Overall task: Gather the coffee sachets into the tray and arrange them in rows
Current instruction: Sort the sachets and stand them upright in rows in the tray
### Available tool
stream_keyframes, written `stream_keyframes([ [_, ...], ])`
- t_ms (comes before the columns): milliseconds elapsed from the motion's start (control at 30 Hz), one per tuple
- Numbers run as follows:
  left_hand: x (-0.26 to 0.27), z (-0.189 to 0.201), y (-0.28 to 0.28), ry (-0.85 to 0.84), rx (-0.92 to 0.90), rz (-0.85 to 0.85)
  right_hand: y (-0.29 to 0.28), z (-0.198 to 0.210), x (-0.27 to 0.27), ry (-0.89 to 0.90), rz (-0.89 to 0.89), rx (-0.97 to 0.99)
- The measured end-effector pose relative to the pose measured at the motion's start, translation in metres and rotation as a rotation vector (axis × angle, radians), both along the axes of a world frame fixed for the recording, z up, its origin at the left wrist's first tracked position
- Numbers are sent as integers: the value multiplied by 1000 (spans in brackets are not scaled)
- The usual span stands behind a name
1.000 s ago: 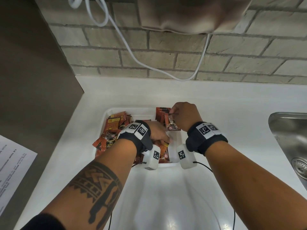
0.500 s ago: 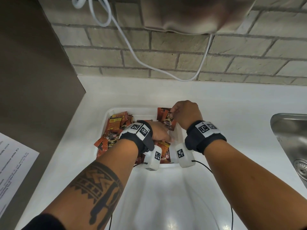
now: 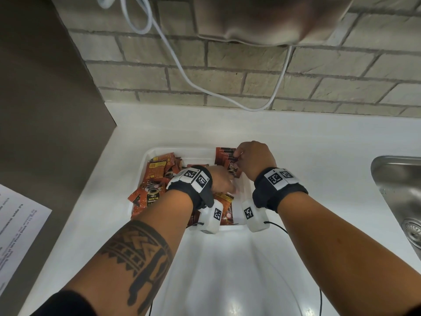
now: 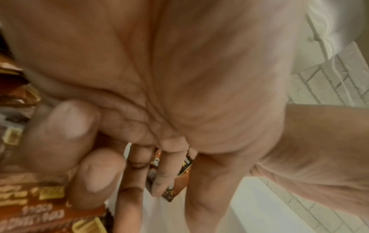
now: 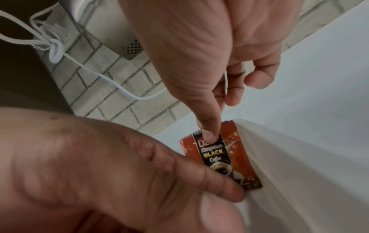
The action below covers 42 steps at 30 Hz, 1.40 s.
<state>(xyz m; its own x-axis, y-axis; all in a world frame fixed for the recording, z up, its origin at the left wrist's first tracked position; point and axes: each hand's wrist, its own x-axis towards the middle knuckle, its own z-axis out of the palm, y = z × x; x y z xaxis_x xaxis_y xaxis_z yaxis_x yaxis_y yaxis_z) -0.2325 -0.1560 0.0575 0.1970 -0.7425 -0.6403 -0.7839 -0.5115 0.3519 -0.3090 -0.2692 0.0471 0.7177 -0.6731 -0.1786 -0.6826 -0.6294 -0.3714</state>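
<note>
The left hand [image 3: 222, 182] is sitting nearest to me, reaching into the middle of the tray [image 3: 145, 159] with fingers curled down among the loose coffee sachets [image 3: 157, 179]. Honestly I can't tell whether it's actually gripping one; the left wrist view is too blurry and only shows fingertips [image 4: 161, 178] lying on a packet.

A bit further out, the right hand [image 3: 252, 158] is working the tray's far right corner. Its index fingertip [image 5: 209, 135] is pressing on the top end of a standing sachet [image 5: 223, 157], with the other fingers curled loosely and not pinching anything.

That sachet's long axis is running away from me, along the right wall of the tray, so I'd say the right hand is the closer one for lining up the next packet beside it. The messy pile is bunching on the left half, nearer the left hand. The white surface [image 3: 319, 142] is carrying it all.
</note>
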Motion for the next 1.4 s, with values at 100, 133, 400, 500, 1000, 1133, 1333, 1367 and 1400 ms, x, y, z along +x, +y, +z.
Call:
stream_keyframes([
  [100, 0, 2, -2, -8, -10, -6, -2, -2, -1, -49, -45, -6],
  [133, 0, 2, -2, -3, -13, 7, -2, -3, -1, -59, -49, -4],
  [400, 3, -9, -1, 96, -62, 116, 0, 0, -5, -93, -42, 66],
  [500, 3, -1, -2, 31, -17, 20, 1, 2, -6, -104, -39, 86],
  [1000, 5, -13, 4, 199, -122, 215, 2, 4, -11, -105, -14, 82],
  [1133, 1, -6, 5, 149, -75, 160, 3, 2, -11, -83, -7, 49],
  [1333, -2, -3, 3, 58, -7, 57, 4, 4, -10, -53, -4, 10],
  [1367, -2, -3, 2, 60, -11, 60, 3, 5, -10, -49, -8, 10],
  [1400, -2, -2, 2, 58, -16, 64, 2, 5, -9, -51, -13, 12],
])
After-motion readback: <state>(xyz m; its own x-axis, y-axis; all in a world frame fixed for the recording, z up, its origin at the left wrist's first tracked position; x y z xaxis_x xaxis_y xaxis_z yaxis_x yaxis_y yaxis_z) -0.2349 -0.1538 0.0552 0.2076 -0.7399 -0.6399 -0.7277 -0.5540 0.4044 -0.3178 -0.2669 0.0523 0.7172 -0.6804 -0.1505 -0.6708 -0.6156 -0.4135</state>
